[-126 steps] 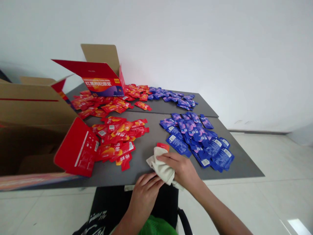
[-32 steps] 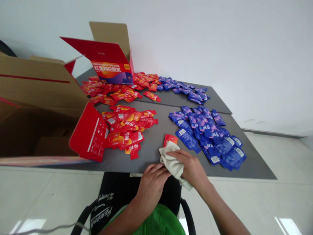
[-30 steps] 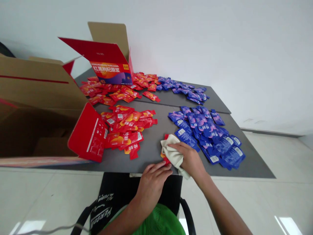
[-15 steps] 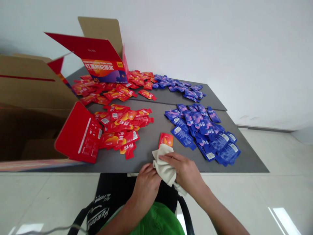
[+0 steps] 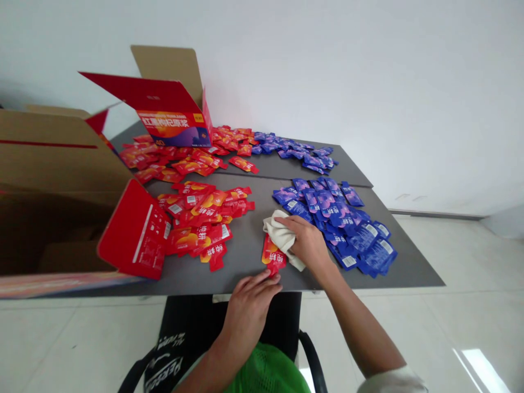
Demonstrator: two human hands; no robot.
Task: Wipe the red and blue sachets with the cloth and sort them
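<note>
A single red sachet (image 5: 272, 257) lies on the grey table (image 5: 245, 256) near its front edge. My right hand (image 5: 308, 243) is closed on a cream cloth (image 5: 279, 234) and presses it on the far end of that sachet. My left hand (image 5: 250, 297) rests at the table's edge, its fingertips pressed together on the sachet's near end. A heap of red sachets (image 5: 200, 221) lies to the left, a heap of blue sachets (image 5: 335, 215) to the right.
A large cardboard box (image 5: 49, 191) with a red flap (image 5: 135, 234) lies open at the left. A smaller open red box (image 5: 172, 117) stands at the back, with more red sachets (image 5: 180, 158) and blue sachets (image 5: 295, 152) around it. Beyond the table is white floor.
My right hand slid the cloth away from me along the single red sachet, from its near end to its far end. My left hand stayed at the sachet's near end.
</note>
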